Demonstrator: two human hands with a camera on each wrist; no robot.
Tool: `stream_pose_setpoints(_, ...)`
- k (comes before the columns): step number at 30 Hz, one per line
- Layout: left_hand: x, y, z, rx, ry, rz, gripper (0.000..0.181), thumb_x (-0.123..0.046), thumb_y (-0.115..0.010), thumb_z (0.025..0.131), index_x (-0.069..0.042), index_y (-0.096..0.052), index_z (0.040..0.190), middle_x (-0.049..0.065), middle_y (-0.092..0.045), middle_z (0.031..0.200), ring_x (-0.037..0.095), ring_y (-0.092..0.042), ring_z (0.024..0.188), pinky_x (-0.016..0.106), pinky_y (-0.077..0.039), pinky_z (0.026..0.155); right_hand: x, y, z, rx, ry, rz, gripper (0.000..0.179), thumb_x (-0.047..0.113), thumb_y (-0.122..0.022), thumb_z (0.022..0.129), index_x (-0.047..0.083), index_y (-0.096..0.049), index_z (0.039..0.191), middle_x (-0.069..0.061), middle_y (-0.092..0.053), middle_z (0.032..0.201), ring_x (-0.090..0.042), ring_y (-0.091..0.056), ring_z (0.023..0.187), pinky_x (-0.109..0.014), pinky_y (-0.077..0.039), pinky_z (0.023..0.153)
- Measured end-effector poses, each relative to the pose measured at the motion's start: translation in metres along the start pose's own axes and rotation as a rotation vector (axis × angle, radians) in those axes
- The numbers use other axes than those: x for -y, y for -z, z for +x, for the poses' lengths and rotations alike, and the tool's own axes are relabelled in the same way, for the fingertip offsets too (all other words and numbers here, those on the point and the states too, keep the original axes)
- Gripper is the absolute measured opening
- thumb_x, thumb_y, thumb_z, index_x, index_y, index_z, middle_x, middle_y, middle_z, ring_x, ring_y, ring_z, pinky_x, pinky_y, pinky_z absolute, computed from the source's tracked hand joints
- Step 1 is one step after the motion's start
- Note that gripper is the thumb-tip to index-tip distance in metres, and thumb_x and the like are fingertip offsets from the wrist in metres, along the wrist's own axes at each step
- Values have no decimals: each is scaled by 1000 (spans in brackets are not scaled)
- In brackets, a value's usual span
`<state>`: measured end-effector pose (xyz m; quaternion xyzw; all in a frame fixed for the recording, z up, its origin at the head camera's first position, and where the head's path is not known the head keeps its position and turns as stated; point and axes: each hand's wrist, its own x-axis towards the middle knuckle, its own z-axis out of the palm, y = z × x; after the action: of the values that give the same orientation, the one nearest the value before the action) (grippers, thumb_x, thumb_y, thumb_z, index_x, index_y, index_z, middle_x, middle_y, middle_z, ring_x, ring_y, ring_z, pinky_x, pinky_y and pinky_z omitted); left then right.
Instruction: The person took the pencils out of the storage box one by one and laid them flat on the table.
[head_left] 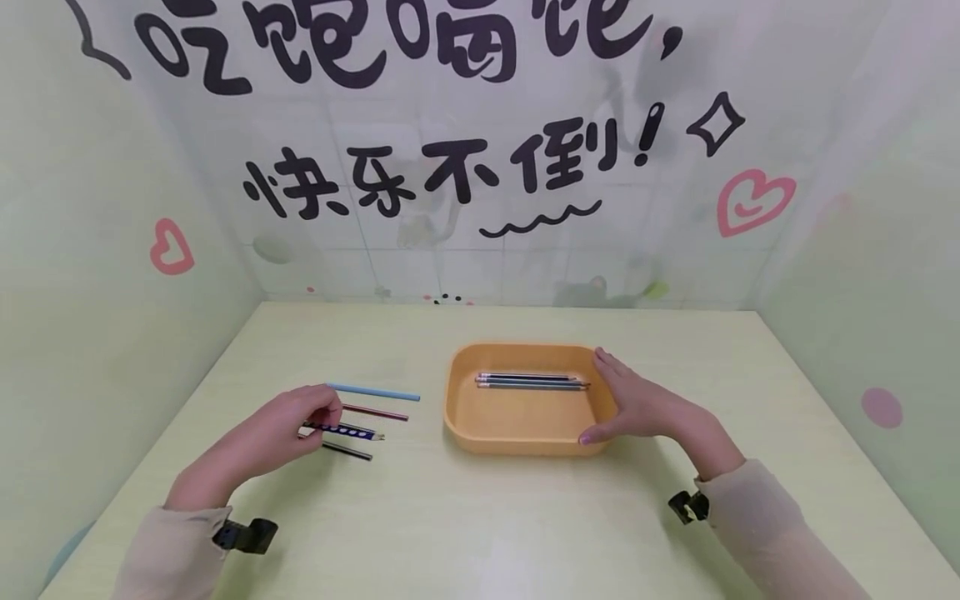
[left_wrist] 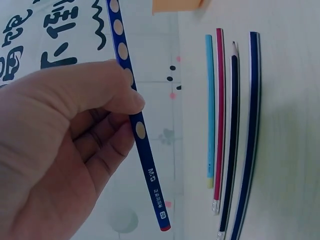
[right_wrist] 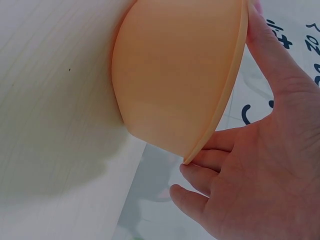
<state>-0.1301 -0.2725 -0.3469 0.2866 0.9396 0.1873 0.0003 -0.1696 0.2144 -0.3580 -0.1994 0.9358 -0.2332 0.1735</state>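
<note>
My left hand pinches a dark blue pencil with pale round dots between thumb and fingers, raised over the left part of the table. Beside it lie a light blue pencil, a red pencil and two dark pencils, the nearer a dark striped one; the hand partly hides them in the head view. My right hand spans the right end of an orange tray, fingers extended, with thumb and fingertips touching the rim at its two corners. Several dark pencils lie together inside the tray.
The pale wooden tabletop is bounded by a back wall with black lettering and by side walls at left and right. Each forearm wears a black wrist mount over a beige sleeve.
</note>
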Motion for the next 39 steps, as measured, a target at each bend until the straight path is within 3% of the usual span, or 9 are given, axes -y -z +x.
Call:
stream_pose_setpoints(16, 36, -18, -28, 96, 157, 35, 35, 11, -65, 74, -20, -52, 83, -10, -45, 77, 3, -40, 74, 22, -36, 66, 2, 3, -1, 4, -6, 3, 130, 58, -80, 73, -7, -4, 156, -25, 1, 166, -47, -6, 152, -63, -18, 119)
stream_pose_setpoints(28, 54, -35, -37, 134, 152, 50, 39, 17, -54, 65, -20, -47, 77, -10, -39, 72, 2, -36, 71, 21, -31, 64, 0, 2, -1, 7, -6, 31, 129, 57, -80, 74, -6, -3, 156, -24, 2, 166, -47, -4, 152, -64, -17, 119)
stream_pose_setpoints(39, 56, -35, -38, 126, 175, 93, 39, 17, -54, 67, -20, -46, 77, -9, -40, 73, 5, -37, 72, 22, -32, 64, 1, 1, -1, -6, -7, 24, 129, 56, -81, 73, -7, -5, 156, -25, 0, 166, -47, -6, 152, -63, -18, 119)
